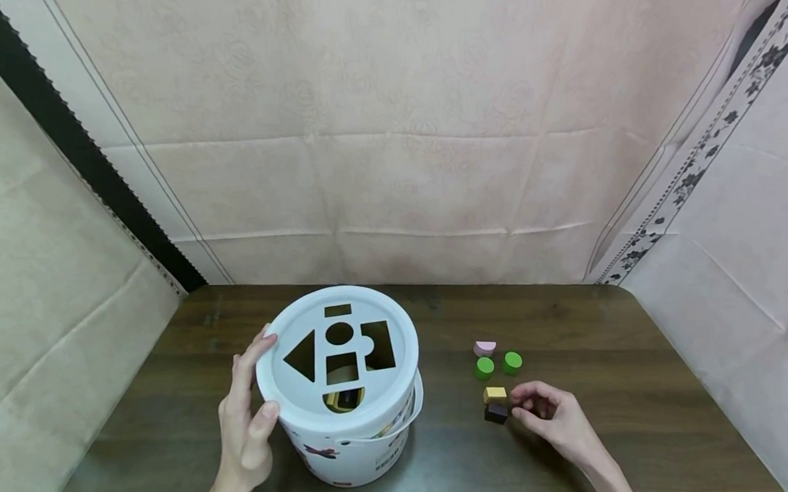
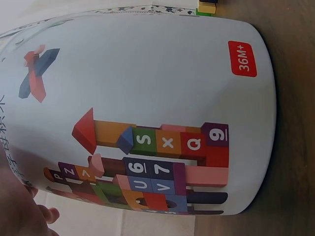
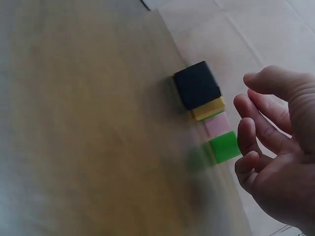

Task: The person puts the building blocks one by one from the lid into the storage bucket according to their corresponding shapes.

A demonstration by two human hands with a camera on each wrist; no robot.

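A white bucket (image 1: 360,455) with printed block pictures stands upright on the table, wearing a pale lid (image 1: 382,307) cut with shaped holes. My left hand (image 1: 247,422) rests against the lid's left rim, fingers and thumb spread. The left wrist view shows the bucket's printed side (image 2: 147,73) and only a corner of that hand. Just right of a black block (image 1: 495,413) is my right hand (image 1: 554,418), its fingers loosely bent and holding nothing. In the right wrist view a gap separates the fingers from the black block (image 3: 198,86). A yellow block (image 1: 495,394) sits directly behind the black one.
Farther back on the table (image 1: 631,370) are two green round blocks (image 1: 484,368) and a pink half-round block (image 1: 484,347). A yellow piece (image 1: 333,402) shows through a lid hole. Cloth walls (image 1: 402,203) border the back and sides. The bucket's handle (image 1: 417,399) hangs at its right.
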